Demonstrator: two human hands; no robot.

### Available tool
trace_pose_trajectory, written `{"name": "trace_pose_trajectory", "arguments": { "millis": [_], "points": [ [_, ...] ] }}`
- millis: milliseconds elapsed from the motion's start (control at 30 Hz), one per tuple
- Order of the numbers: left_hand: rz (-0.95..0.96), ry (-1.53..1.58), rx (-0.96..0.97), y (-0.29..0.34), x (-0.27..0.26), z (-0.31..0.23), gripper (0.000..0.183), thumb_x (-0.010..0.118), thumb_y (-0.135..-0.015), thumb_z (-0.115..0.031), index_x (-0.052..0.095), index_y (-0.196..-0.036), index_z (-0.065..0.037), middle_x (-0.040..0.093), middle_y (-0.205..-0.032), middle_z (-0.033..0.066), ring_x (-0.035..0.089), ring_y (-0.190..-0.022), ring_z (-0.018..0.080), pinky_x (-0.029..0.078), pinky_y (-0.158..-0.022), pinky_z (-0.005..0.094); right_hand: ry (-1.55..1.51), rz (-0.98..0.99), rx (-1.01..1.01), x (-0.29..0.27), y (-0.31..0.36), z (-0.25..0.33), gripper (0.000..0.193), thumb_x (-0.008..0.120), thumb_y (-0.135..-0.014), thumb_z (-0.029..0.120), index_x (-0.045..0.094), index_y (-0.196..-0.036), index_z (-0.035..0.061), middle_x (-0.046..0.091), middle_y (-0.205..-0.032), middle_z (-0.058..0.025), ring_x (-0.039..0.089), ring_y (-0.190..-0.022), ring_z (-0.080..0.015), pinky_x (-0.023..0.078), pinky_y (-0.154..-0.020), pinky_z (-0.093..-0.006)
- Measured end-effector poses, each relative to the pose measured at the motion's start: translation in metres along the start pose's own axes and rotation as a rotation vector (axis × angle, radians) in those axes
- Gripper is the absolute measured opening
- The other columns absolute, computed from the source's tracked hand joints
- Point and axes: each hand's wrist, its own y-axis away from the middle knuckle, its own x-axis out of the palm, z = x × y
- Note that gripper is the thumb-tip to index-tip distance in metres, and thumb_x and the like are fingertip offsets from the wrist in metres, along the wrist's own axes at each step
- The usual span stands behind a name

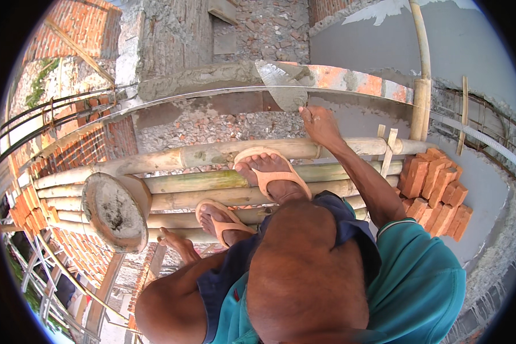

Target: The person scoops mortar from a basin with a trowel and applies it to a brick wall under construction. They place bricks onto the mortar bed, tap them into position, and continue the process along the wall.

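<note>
My right hand (322, 125) is closed around the handle end of a pointed trowel (282, 85), its metal blade partly coated in grey mortar. The blade lies against the top of a low wall, where wet mortar (200, 77) covers the left part and orange bricks (332, 79) show to the right. A thin taut string (223, 90) runs along the wall's near side, and the trowel crosses it. Down by the bamboo poles, my left hand (179, 245) hangs loosely, fingers apart and holding nothing visible. Just left of it is a mortar-crusted bucket (116, 212), with some grey mix inside.
My sandalled feet (275, 175) rest on a platform of bamboo poles (212, 183). Stacked bricks (436, 192) sit at its right end, more bricks (31, 209) at its left. An upright bamboo post (421, 103) stands right of the wall. Rubble (258, 34) lies beyond.
</note>
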Motion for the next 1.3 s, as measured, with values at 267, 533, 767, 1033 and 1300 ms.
{"name": "trace_pose_trajectory", "arguments": {
  "millis": [267,533,767,1033,1300],
  "points": [
    [0.009,0.012,0.007,-0.005,0.003,0.002,0.079,0.061,-0.105,-0.041,0.015,-0.163,-0.013,0.026,-0.166,0.0236,0.037,-0.146,0.0421,0.035,-0.117,0.064,0.1,-0.037,0.185,-0.059,0.026,-0.038,0.045,0.054,-0.106,0.036,0.066,-0.085,-0.0027,0.066,-0.08,-0.0306,0.064,-0.082,-0.0535,0.049,-0.072,-0.0571],
    [-0.01,-0.007,-0.031,0.017,0.007,-0.015,0.08,0.061,-0.106,-0.042,0.014,-0.164,-0.014,0.027,-0.166,0.0236,0.038,-0.145,0.0417,0.036,-0.117,0.0624,0.319,-0.315,-0.207,-0.032,-0.025,0.026,0.021,0.067,-0.097,0.018,0.067,-0.11,0.0011,0.065,-0.112,-0.0168,0.069,-0.097,-0.0403,0.055,-0.078,-0.0517],
    [0.019,-0.014,-0.022,0.034,-0.003,-0.018,0.078,0.058,-0.108,-0.041,0.012,-0.166,-0.015,0.024,-0.169,0.0231,0.036,-0.148,0.042,0.034,-0.119,0.0618,0.809,-0.136,-0.363,-0.038,-0.073,0.04,0.029,0.07,-0.083,0.008,0.07,-0.111,0.0018,0.067,-0.111,-0.014,0.069,-0.107,-0.0347,0.058,-0.087,-0.0472],
    [0.047,0.024,0.037,0.026,0.001,-0.007,0.087,0.062,-0.103,-0.05,0.011,-0.166,-0.017,0.02,-0.172,0.0197,0.027,-0.153,0.042,0.027,-0.122,0.0655,0.575,-0.269,-0.082,-0.1,-0.006,-0.054,0.021,0.067,-0.093,0.014,0.067,-0.109,0.0007,0.065,-0.104,-0.0192,0.068,-0.097,-0.0427,0.057,-0.082,-0.0517],
    [0.078,0.049,-0.019,-0.001,0.0,0.002,0.093,0.063,-0.099,-0.056,0.01,-0.167,-0.022,0.013,-0.174,0.0185,0.022,-0.156,0.0427,0.023,-0.122,0.0688,0.331,-0.102,-0.531,-0.044,-0.018,-0.124,0.023,0.067,-0.097,0.017,0.06,-0.11,-0.0003,0.061,-0.1,-0.0224,0.061,-0.094,-0.0466,0.05,-0.081,-0.0566]
  ]
}}
